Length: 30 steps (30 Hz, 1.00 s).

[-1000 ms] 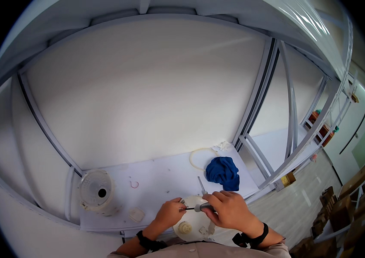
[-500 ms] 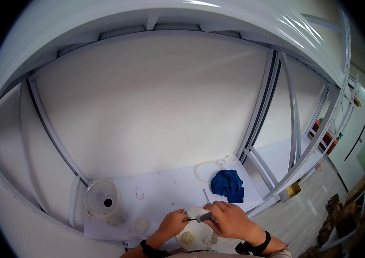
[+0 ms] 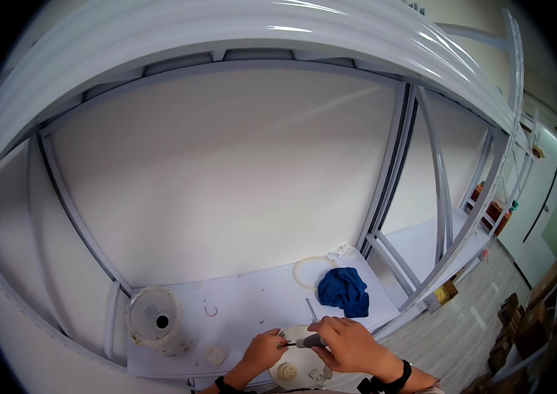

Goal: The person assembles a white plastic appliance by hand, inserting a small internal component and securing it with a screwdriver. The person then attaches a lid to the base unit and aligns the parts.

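My right hand is curled firmly around the grey handle of a screwdriver, fingers wrapped over the top, and its long axis lies nearly level across me, the dark, slim shaft pointing left, straight at my other hand. Here my left hand has its thumb and fingers pinched together on a small part, greyish and too tiny to make out, with the shaft's tip right at those fingertips; whether it touches, I can't tell. All this sits above a round, smooth, white disc close to my body, bearing a cream, ringed, knob-like piece and a small, pale, blocky piece. Just past my right knuckles a thin metal rod slants away from me, tip leaning a little left, its near end hidden by the hand. Beyond that there's a blue cloth, soft and heaped in folds, beside a thin cream ring and some crumpled white tissue. Over to the left, a translucent whitish tub shows a dark round spot on top, and between it and me lie a pinkish hook-shaped strip and a flat, pale, squarish piece on the smooth white tabletop.
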Motion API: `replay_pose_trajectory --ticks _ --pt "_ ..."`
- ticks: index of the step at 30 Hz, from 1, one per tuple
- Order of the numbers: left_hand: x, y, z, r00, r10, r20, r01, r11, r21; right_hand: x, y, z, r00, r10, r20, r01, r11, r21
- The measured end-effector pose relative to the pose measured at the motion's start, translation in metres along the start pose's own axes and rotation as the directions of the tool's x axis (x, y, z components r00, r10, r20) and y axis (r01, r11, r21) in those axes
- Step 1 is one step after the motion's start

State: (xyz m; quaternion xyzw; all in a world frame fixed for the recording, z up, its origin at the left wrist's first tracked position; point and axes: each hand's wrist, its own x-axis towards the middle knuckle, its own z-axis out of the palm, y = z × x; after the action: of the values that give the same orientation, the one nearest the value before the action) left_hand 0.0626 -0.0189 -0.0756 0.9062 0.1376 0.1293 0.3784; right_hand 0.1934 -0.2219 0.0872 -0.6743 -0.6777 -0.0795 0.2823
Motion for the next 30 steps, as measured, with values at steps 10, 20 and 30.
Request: replay_pose_trajectory --ticks 10,20,30 --pt "0.003 0.007 -0.004 1.000 -0.001 -0.012 0.001 1.000 0.008 0.001 -0.018 -0.010 0.983 0.184 -0.003 -0.183 0.980 -0.075" --pt "0.008 0.008 -0.004 0.996 0.064 -0.060 -0.065 0.998 -0.004 -0.007 -0.005 0.001 0.949 0.315 0.004 -0.300 0.908 -0.292" --pt "0.020 0.001 -0.001 0.997 0.050 -0.051 -0.050 0.999 -0.005 -0.023 0.015 0.016 0.991 0.054 -0.122 -0.051 0.998 0.026"
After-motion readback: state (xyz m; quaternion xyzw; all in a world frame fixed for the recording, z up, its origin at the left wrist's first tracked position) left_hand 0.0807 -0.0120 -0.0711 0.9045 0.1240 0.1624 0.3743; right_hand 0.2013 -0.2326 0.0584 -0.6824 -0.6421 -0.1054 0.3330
